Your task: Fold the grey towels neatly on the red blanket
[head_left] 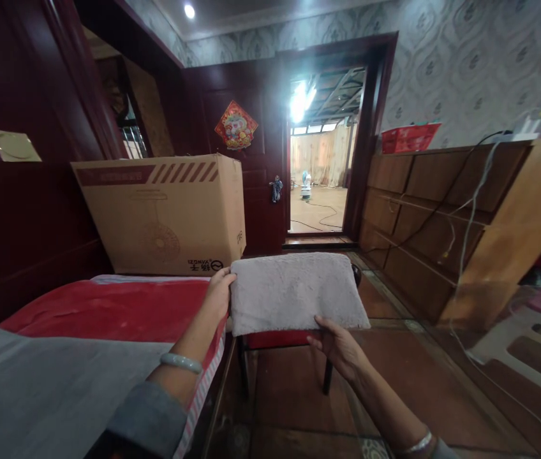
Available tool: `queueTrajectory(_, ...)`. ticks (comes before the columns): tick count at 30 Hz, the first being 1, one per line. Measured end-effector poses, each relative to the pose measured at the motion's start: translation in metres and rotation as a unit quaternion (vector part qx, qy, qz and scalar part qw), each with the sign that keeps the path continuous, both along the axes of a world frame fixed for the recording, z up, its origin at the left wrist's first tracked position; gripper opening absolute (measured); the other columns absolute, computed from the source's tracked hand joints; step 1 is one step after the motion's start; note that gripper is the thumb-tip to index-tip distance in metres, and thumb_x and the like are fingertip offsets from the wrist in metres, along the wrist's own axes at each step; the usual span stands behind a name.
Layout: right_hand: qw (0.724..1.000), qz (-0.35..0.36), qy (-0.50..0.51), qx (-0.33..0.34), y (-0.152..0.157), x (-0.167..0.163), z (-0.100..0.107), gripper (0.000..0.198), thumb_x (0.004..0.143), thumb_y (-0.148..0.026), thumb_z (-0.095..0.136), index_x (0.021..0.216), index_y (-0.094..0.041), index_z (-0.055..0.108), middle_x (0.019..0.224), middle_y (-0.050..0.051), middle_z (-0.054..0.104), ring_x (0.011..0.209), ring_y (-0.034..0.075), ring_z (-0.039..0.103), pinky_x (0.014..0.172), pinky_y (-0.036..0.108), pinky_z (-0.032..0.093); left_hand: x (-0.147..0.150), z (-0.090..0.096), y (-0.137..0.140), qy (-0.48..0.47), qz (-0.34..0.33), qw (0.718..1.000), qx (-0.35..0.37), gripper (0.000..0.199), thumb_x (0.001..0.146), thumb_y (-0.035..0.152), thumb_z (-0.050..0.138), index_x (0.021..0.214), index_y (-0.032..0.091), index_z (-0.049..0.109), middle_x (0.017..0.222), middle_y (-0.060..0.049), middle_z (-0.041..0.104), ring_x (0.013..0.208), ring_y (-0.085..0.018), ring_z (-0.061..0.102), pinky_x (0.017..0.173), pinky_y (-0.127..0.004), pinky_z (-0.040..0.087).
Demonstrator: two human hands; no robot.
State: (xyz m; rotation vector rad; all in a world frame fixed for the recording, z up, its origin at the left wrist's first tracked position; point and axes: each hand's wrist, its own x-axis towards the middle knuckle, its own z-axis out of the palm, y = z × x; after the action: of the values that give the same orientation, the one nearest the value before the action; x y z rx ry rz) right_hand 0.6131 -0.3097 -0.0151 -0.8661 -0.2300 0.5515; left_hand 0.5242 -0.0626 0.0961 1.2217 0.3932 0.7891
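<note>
The gray plush cloth is spread as a flat, nearly rectangular panel over the red-topped seat, covering most of it; only a red strip shows along the near edge, with dark legs below. Whether the cloth rests on the seat or is held just above it, I cannot tell. The left hand has a narrow grip, holding the cloth's left edge toward the far corner. The right hand holds the near edge, right of its middle, with thumb on top and fingers curled below.

As far as this shows, the flattening looks largely done: the surface lies smooth, without big creases (whether it is folded double is hidden). Left undone is the release, since both hands have hold of it, and the sides slant a little.

Beside it on the left is a bed spread with a red and gray blanket, whose striped border hangs along the right edge. A Yangzi cardboard box stands at the bed's far edge. To the right is a wooden cabinet, with a red plastic basket toward its far end.
</note>
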Motion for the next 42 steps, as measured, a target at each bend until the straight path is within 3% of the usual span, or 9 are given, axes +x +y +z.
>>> queueTrajectory(3,0.997,-0.018,0.064,0.033,-0.015,0.002,0.003,0.03,0.063,-0.03,0.085,0.089,-0.03,0.07,0.089,-0.005,0.075,0.08,0.02,0.068,0.069,0.034,0.059,-0.001,0.001,0.001,0.011,0.004,1.0,0.0,0.028,0.042,0.024,0.066,0.069,0.017,0.068,0.064,0.001,0.068,0.06,-0.014,0.056,0.059,-0.024,0.04)
queueTrajectory(6,0.997,-0.056,0.02,0.058,-0.04,0.018,0.008,0.029,0.068,-0.04,0.082,0.094,-0.031,0.071,0.094,-0.003,0.076,0.086,0.022,0.069,0.073,0.035,0.058,0.001,0.0,0.003,0.016,0.01,1.0,-0.009,0.028,0.041,0.025,0.066,0.068,0.018,0.068,0.064,0.002,0.068,0.06,-0.014,0.056,0.059,-0.024,0.04)
queueTrajectory(10,0.995,-0.047,-0.073,-0.045,-0.058,0.055,0.03,0.038,0.07,-0.053,0.076,0.098,-0.027,0.074,0.094,0.002,0.077,0.087,0.025,0.069,0.076,0.036,0.054,0.007,0.003,0.005,0.032,0.004,0.999,-0.017,0.028,0.044,0.036,0.072,0.064,0.017,0.066,0.061,0.0,0.066,0.058,-0.014,0.055,0.058,-0.026,0.041)
queueTrajectory(16,0.968,-0.079,-0.145,-0.187,-0.036,0.092,0.064,0.053,0.048,-0.057,0.086,0.079,-0.018,0.071,0.072,0.004,0.073,0.067,0.024,0.064,0.063,0.032,0.046,0.007,0.007,-0.002,0.05,0.023,0.998,0.03,0.036,0.04,0.037,0.083,0.065,0.016,0.067,0.064,-0.002,0.068,0.06,-0.015,0.056,0.059,-0.027,0.042)
queueTrajectory(19,0.969,-0.109,-0.138,-0.171,-0.031,0.089,0.061,0.054,0.043,-0.052,0.088,0.081,-0.018,0.071,0.067,0.001,0.071,0.061,0.02,0.061,0.059,0.03,0.044,0.001,0.002,-0.006,0.029,0.034,0.998,0.035,0.035,0.043,0.035,0.082,0.069,0.016,0.068,0.066,0.0,0.068,0.061,-0.013,0.056,0.06,-0.025,0.041)
queueTrajectory(24,0.974,-0.09,-0.138,-0.153,-0.035,0.079,0.052,0.054,0.044,-0.052,0.089,0.082,-0.017,0.071,0.067,0.002,0.069,0.062,0.02,0.06,0.06,0.029,0.043,-0.003,-0.002,-0.005,0.033,0.004,0.999,0.021,0.037,0.042,0.034,0.082,0.073,0.015,0.071,0.07,-0.003,0.071,0.064,-0.016,0.06,0.062,-0.026,0.044)
queueTrajectory(28,0.974,-0.117,-0.136,-0.137,-0.033,0.088,0.058,0.057,0.045,-0.057,0.088,0.083,-0.018,0.071,0.07,0.001,0.068,0.063,0.018,0.057,0.058,0.027,0.039,0.001,-0.001,-0.001,0.043,0.013,0.998,0.04,0.035,0.045,0.035,0.081,0.072,0.015,0.071,0.071,-0.004,0.072,0.064,-0.017,0.06,0.06,-0.027,0.043)
queueTrajectory(34,0.95,-0.161,-0.17,-0.205,-0.027,0.101,0.073,0.051,0.048,-0.064,0.08,0.065,-0.019,0.063,0.057,-0.001,0.057,0.056,0.016,0.049,0.053,0.027,0.031,0.002,-0.006,-0.003,0.021,0.028,0.998,0.049,0.036,0.046,0.034,0.081,0.075,0.017,0.07,0.078,-0.003,0.073,0.071,-0.017,0.062,0.066,-0.026,0.045)
queueTrajectory(42,0.937,-0.171,-0.207,-0.222,-0.031,0.112,0.059,0.054,0.053,-0.067,0.075,0.074,-0.019,0.065,0.065,0.0,0.061,0.059,0.017,0.052,0.055,0.028,0.035,-0.001,-0.013,0.002,0.064,0.018,0.996,0.054,0.037,0.047,0.037,0.082,0.076,0.017,0.068,0.074,-0.003,0.07,0.067,-0.016,0.06,0.061,-0.025,0.044)
